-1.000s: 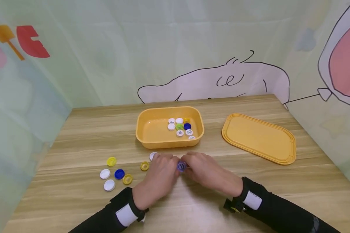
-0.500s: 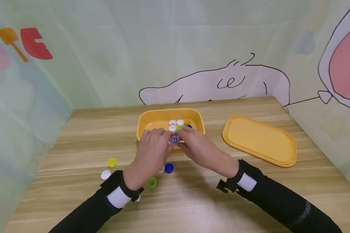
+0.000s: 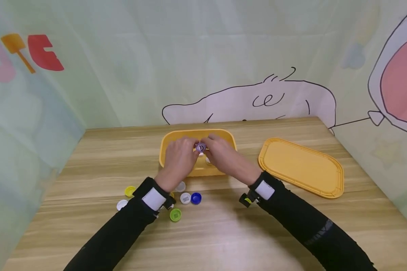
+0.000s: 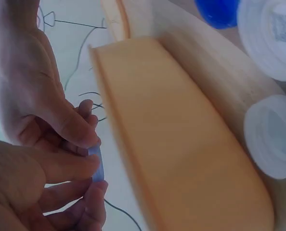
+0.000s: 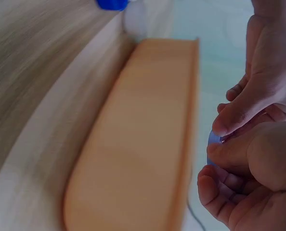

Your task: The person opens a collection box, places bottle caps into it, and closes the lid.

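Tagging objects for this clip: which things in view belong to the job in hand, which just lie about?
Job, apparently:
purple cap, pinched by left hand and right hand
yellow container under them
green cap, blue cap, white caps and yellow caps outside it, likely

Lying about or background, probably:
flat yellow panel, untouched
printed backdrop
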Demonstrator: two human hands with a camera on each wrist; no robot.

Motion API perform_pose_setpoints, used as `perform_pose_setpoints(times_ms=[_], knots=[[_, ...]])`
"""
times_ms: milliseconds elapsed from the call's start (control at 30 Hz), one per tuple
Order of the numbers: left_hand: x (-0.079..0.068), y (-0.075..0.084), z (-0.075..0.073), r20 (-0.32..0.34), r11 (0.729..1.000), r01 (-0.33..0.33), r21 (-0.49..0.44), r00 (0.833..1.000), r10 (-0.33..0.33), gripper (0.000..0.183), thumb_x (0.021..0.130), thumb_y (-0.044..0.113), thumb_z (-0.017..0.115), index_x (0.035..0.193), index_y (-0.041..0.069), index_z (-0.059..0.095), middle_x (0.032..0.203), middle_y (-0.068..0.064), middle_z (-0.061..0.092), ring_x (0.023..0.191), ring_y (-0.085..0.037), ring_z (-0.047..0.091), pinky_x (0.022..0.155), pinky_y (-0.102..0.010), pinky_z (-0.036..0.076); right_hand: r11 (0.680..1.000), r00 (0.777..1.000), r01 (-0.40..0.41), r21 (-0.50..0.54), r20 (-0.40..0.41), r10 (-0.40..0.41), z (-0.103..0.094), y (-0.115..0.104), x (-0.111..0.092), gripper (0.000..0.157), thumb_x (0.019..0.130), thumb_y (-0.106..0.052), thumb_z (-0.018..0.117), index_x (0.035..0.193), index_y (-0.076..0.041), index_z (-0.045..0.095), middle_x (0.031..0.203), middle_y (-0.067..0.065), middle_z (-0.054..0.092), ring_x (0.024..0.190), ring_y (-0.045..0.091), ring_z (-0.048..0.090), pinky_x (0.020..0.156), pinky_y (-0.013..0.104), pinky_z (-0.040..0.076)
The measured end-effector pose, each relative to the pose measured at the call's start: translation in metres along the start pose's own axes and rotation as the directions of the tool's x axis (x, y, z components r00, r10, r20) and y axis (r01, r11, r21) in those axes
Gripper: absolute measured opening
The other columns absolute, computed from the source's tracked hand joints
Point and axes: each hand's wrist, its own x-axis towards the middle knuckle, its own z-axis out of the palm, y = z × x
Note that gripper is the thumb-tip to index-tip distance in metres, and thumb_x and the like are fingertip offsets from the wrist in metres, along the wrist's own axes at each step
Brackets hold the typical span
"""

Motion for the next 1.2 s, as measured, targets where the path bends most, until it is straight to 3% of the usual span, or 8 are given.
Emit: perform_pose_setpoints(times_ms=[133, 333, 500, 800, 1200], knots=[[0.003, -0.006, 0.01, 0.038, 1.0, 0.013, 0.005, 0.999, -0.013, 0.007, 0.094, 0.003, 0.072, 0.096, 0.002, 0.078, 0.079, -0.01, 0.068, 0.068, -0.026, 0.062, 0.059, -0.036, 0.046, 0.999, 0.999, -0.022, 0.024, 0.028, 0.022, 0.012, 0.009, 0.005, 0.016, 0.097, 0.003, 0.067, 0.112, 0.009, 0.07, 0.092, 0.014, 0.063, 0.081, 0.022, 0.061, 0.071, 0.029, 0.054], [0.002, -0.015, 0.019, 0.089, 0.999, 0.027, 0.045, 0.996, -0.031, 0.019, 0.085, -0.007, 0.064, 0.075, 0.007, 0.069, 0.07, -0.008, 0.063, 0.067, -0.029, 0.063, 0.061, -0.042, 0.048, 1.0, 0.995, -0.016, 0.023, 0.099, 0.014, 0.021, 0.017, 0.011, 0.015, 0.095, 0.002, 0.069, 0.108, 0.007, 0.072, 0.091, 0.013, 0.066, 0.081, 0.022, 0.061, 0.073, 0.031, 0.054], [0.002, -0.019, 0.025, 0.133, 0.998, 0.041, 0.051, 0.99, -0.047, 0.026, 0.086, -0.003, 0.065, 0.065, 0.011, 0.058, 0.067, -0.006, 0.061, 0.067, -0.029, 0.065, 0.06, -0.043, 0.049, 0.999, 0.988, -0.017, 0.034, 0.155, 0.012, 0.025, 0.021, 0.014, 0.013, 0.094, 0.001, 0.07, 0.106, 0.003, 0.074, 0.09, 0.011, 0.068, 0.079, 0.02, 0.063, 0.073, 0.031, 0.054], [0.003, -0.019, 0.029, 0.236, 0.991, 0.133, 0.009, 0.963, -0.131, 0.039, 0.092, 0.005, 0.064, 0.058, 0.015, 0.048, 0.055, 0.002, 0.041, 0.053, -0.019, 0.05, 0.048, -0.031, 0.031, 0.999, 0.97, -0.029, 0.015, 0.243, 0.024, 0.029, 0.028, 0.021, 0.004, 0.093, -0.002, 0.073, 0.096, -0.002, 0.076, 0.08, 0.003, 0.066, 0.07, 0.016, 0.057, 0.066, 0.028, 0.048], [0.003, -0.017, 0.031, 0.302, 0.98, 0.195, -0.033, 0.937, -0.176, 0.04, 0.094, 0.005, 0.062, 0.059, 0.014, 0.046, 0.056, 0.002, 0.037, 0.049, -0.016, 0.042, 0.048, -0.029, 0.028, 0.999, 0.963, -0.046, 0.02, 0.268, 0.039, 0.028, 0.031, 0.021, 0.005, 0.091, 0.002, 0.07, 0.087, -0.001, 0.07, 0.068, 0.001, 0.048, 0.064, 0.017, 0.047, 0.06, 0.027, 0.035]])
